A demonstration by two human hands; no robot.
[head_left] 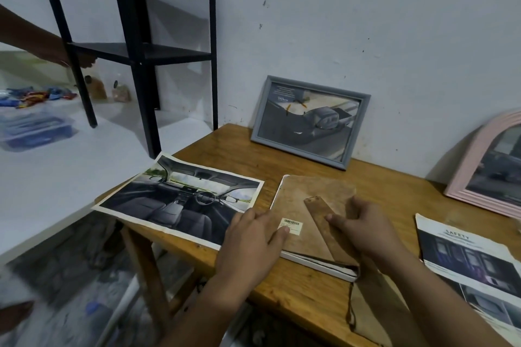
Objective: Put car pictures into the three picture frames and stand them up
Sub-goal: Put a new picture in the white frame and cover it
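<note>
A white picture frame [307, 205] lies face down on the wooden table [380, 197], brown backboard and its stand flap up. My left hand [251, 236] rests flat on its near left corner beside a barcode sticker. My right hand [363, 225] presses on the stand flap, fingers spread. A car-interior picture [174, 200] lies loose to the left, overhanging the table edge. A grey frame [308, 121] with a car picture stands leaning on the wall. A pink arched frame [490, 166] with a picture leans at the right.
A car brochure page [468, 259] lies at the table's right front. A black metal shelf [132, 48] stands on a white counter [56, 175] to the left, with another person's arm [33, 39] reaching behind it. A clear plastic box [31, 129] sits on the counter.
</note>
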